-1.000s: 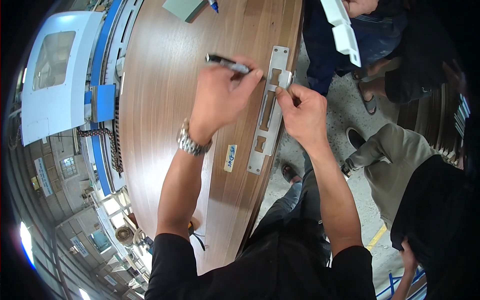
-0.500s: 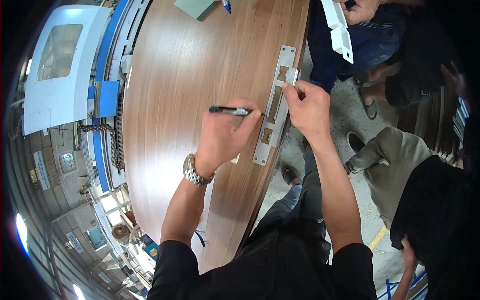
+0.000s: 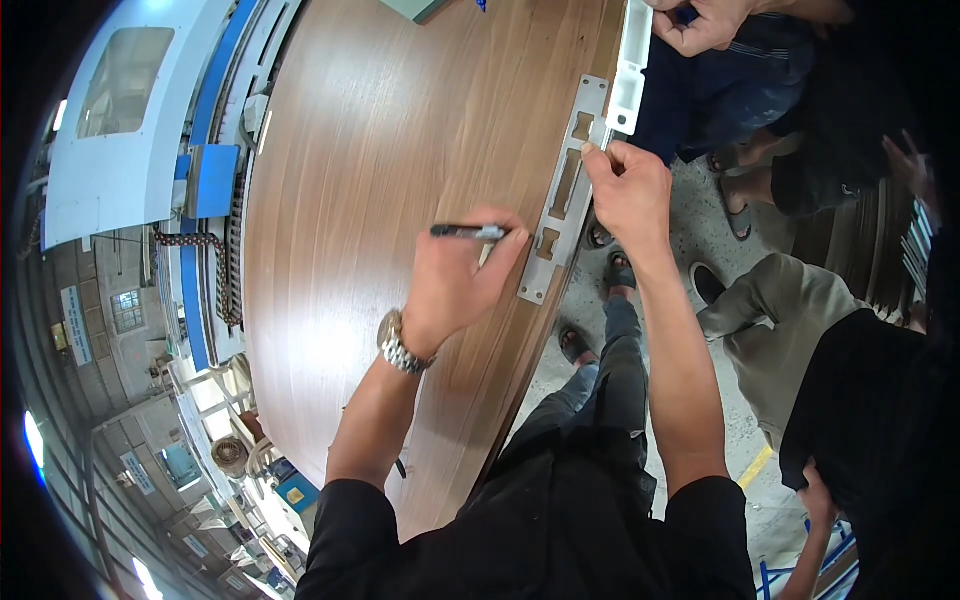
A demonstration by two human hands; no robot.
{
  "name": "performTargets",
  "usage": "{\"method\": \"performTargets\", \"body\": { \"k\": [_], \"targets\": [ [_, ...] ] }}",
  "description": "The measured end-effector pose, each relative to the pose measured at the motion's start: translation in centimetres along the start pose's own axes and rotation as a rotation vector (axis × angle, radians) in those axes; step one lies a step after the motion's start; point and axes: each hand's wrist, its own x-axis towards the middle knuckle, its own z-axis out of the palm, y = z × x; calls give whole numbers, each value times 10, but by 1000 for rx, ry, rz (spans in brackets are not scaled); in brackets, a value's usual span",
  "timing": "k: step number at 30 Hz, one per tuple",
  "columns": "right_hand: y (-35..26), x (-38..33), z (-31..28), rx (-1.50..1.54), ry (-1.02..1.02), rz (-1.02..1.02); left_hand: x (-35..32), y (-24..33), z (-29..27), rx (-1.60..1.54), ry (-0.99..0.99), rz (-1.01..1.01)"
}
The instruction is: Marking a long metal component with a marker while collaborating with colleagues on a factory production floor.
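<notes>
A large brown wooden panel [image 3: 370, 180] lies flat in front of me. Along its right edge rests a long grey metal template plate [image 3: 566, 190] with rectangular cut-outs. My left hand [image 3: 460, 285] grips a dark marker pen [image 3: 468, 232], with its writing end by the plate's lower cut-out. The upper right side of the plate is pinched by my right hand [image 3: 630, 195], which holds it against the panel edge. A metal watch [image 3: 395, 343] sits on my left wrist.
Another person's hand [image 3: 705, 22] holds a white plastic block [image 3: 632, 65] at the panel's top right edge. A crouching person [image 3: 800, 320] and sandalled feet are on the concrete floor to the right. A blue and white machine [image 3: 140, 120] stands on the left.
My left hand with the pen has slid down along the plate from its upper part to the lower cut-out. My right hand has stayed on the plate's upper edge.
</notes>
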Motion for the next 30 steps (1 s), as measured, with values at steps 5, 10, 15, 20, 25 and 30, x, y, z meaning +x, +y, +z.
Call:
{"method": "performTargets", "body": {
  "k": [5,10,15,20,25,30],
  "targets": [
    [-4,1,1,13,-10,10,-1,1,-5,-11,-10,35],
    [-4,-1,3,-26,1,-1,-37,3,-8,-82,10,-23],
    [-3,1,2,5,-9,29,-24,8,-7,-6,-23,-60],
    [-3,0,2,-10,25,-42,-63,4,-5,-96,54,-53],
    [-1,1,3,24,-2,25,-74,7,-4,-82,43,-77],
    [-2,0,3,22,3,11,-81,9,-2,-92,75,-65]
  ]
}}
